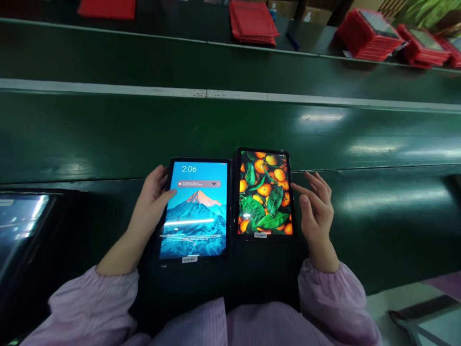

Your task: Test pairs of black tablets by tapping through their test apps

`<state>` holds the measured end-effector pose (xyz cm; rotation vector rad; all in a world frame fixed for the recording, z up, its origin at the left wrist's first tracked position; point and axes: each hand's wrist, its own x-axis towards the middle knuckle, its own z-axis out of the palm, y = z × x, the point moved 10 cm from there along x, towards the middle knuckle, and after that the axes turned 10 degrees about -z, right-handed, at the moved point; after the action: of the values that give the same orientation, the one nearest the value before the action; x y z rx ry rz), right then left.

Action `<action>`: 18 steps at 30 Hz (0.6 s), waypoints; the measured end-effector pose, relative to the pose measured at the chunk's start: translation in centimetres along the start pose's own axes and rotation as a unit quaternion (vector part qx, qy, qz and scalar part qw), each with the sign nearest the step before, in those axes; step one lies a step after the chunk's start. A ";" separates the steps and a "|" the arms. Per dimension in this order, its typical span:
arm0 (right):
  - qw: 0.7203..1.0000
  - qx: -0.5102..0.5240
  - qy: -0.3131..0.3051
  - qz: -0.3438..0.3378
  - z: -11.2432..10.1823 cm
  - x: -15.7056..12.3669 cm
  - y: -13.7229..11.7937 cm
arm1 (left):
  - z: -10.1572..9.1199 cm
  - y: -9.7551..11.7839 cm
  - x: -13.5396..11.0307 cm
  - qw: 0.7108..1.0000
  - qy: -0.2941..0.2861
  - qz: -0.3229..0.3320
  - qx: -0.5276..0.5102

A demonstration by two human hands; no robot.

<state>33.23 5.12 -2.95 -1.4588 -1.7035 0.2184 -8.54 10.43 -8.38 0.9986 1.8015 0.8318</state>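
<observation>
Two lit tablets lie side by side in front of me. On the left tablet [196, 211] a snowy mountain wallpaper and the time 2:06 show, with a small white label at its lower edge. Oranges and green leaves fill the screen of the right tablet [265, 194], which also bears a label at the bottom. My left hand [153, 197] grips the left tablet's left edge, thumb over the front and fingers behind. Beside the right tablet is my right hand [317, 206], fingers apart, its index fingertip at the tablet's right edge, holding nothing.
Across the back shelf lie a stack of red pouches [253, 21], another red pouch [107, 7], a blue pen [293, 41] and stacks of red-wrapped tablets [370, 36]. A green conveyor surface [108, 129] runs between. At far left is a dark glossy screen [21, 230].
</observation>
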 end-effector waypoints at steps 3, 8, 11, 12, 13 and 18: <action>0.999 -0.006 0.012 -0.042 -0.7 -0.9 -1.8 | -0.2 0.4 0.6 0.998 0.013 -0.007 -0.065; 0.986 -0.019 0.007 -0.168 -1.0 -3.0 -4.9 | -1.9 -2.0 -0.2 0.985 0.043 -0.024 -0.168; 0.981 -0.016 -0.014 -0.194 -0.8 -4.1 -5.8 | -3.2 -4.2 -1.0 0.987 0.029 -0.053 -0.146; 0.979 -0.016 -0.023 -0.201 -0.7 -4.4 -6.1 | -3.6 -5.1 -1.3 0.990 0.017 -0.067 -0.123; 0.977 -0.017 -0.031 -0.208 -0.6 -4.7 -6.5 | -4.0 -6.0 -1.6 0.992 0.003 -0.084 -0.096; 0.971 -0.020 -0.051 -0.233 0.2 -5.4 -8.0 | -4.9 -9.3 -4.1 0.991 -0.067 -0.106 0.036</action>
<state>27.08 -1.89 -0.72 -1.0484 -2.0901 0.0033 -14.56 1.99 -12.81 0.8688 1.7954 0.5604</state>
